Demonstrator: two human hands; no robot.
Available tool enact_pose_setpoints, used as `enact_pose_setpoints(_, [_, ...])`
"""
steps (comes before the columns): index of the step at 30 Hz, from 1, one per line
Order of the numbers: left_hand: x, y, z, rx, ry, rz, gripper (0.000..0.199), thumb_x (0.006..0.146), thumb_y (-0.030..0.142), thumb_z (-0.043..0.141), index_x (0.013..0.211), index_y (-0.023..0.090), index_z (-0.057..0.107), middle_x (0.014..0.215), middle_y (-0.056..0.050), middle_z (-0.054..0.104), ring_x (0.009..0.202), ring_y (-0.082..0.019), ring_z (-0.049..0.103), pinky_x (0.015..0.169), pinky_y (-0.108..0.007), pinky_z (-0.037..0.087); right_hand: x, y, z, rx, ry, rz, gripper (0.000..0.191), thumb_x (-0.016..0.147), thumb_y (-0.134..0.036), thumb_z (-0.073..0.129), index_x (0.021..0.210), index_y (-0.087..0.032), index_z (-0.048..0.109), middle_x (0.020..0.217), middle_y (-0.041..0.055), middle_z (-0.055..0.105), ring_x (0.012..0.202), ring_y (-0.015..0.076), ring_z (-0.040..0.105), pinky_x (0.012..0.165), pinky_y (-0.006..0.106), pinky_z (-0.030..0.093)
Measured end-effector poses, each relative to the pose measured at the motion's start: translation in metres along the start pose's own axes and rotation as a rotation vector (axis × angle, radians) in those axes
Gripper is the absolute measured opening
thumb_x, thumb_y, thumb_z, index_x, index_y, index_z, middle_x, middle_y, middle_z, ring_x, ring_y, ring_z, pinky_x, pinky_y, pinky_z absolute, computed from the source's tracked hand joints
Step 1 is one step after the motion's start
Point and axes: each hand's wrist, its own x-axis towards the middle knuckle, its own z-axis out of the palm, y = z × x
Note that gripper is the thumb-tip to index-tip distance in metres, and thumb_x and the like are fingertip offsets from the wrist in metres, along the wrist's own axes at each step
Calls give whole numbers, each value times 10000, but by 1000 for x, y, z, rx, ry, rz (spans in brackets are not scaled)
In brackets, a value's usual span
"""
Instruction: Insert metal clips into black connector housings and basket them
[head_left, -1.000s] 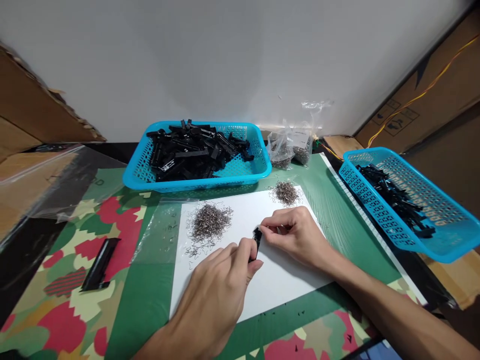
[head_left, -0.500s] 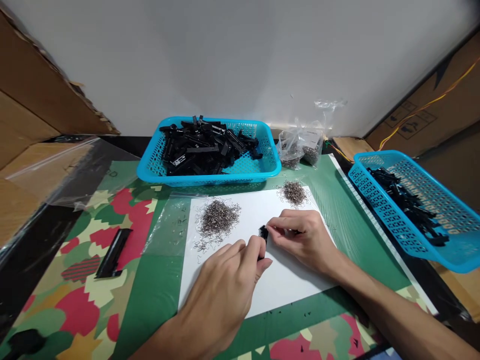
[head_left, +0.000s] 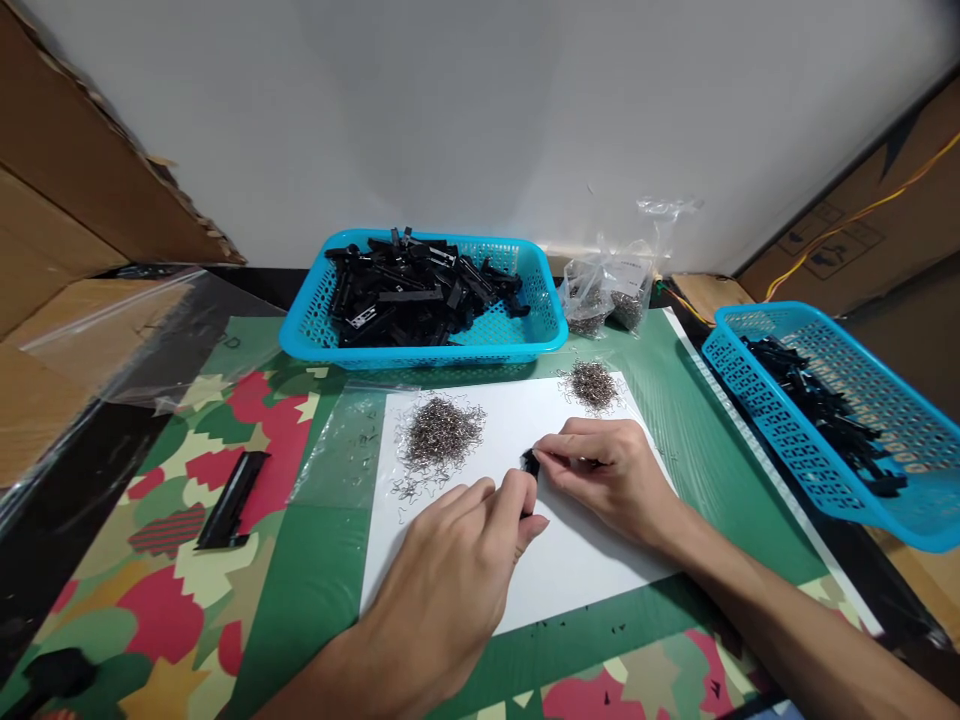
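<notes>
Over the white sheet [head_left: 577, 570], my left hand [head_left: 465, 560] is closed round a small black part [head_left: 530, 464], most of which its fingers hide. My right hand [head_left: 611, 470] touches the part's upper end with thumb and forefinger pinched together; anything tiny between those fingertips cannot be made out. A pile of small bent metal wires [head_left: 442, 435] lies on the sheet beyond my left hand. Beyond my right hand is a smaller wire pile [head_left: 592, 384].
A blue basket [head_left: 420, 355] of black parts stands at the back, another blue basket [head_left: 817, 480] at the right. Plastic bags of wires [head_left: 607, 300] sit against the wall. One long black piece [head_left: 231, 500] lies on the patterned mat at left.
The whole view has shifted slightly, with the scene a little further right. Both hands keep nearly the same pose at the black part.
</notes>
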Motion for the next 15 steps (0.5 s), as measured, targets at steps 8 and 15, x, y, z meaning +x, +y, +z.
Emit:
enact_pose_setpoints(8, [1, 1, -1, -21, -31, -16, 151, 1092, 161, 383, 982, 265, 382, 730, 44, 550, 608, -211, 552, 574, -303, 321, 3, -5, -3, -15, -28, 36, 228, 956, -122, 623, 864, -153, 829, 685, 1, 631, 588, 95, 494, 564, 257, 351])
enact_pose_setpoints(15, [1, -1, -3, -31, -48, -14, 161, 1096, 153, 357, 983, 265, 380, 725, 48, 541, 597, -201, 537, 569, -296, 307, 6, -7, -8, -8, -65, 40, 251, 956, -120, 619, 783, -143, 799, 662, -7, 585, 582, 96, 461, 565, 264, 331])
